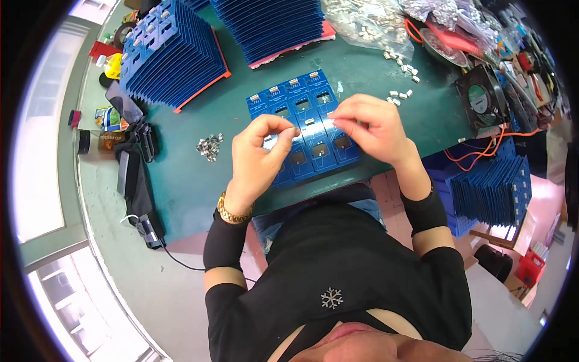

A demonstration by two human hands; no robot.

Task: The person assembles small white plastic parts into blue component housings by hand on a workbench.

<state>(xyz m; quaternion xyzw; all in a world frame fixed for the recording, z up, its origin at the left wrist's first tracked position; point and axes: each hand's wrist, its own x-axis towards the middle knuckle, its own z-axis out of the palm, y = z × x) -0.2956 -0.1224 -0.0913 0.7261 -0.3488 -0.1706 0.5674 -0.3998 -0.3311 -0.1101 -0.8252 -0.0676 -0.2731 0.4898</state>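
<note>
Black shirt point(350, 256) below me; left hand point(256, 151), right hand point(377, 130) nearly pinched, contents I can't tell. Bumps could shift the board point(311, 136).

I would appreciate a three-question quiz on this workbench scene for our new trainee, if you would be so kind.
1. True or false: the gold-coloured bracelet is on the person's left wrist.

2. Multiple choice: what lies on the green tabletop, to the left of the person's left hand?
A) A pile of small metallic parts
B) A black fan
C) A clear bag of pale connectors

3. Fill in the blank: the right hand is over the right part of a ____ circuit-board panel.

Key: 1. True. 2. A. 3. Blue.
</note>
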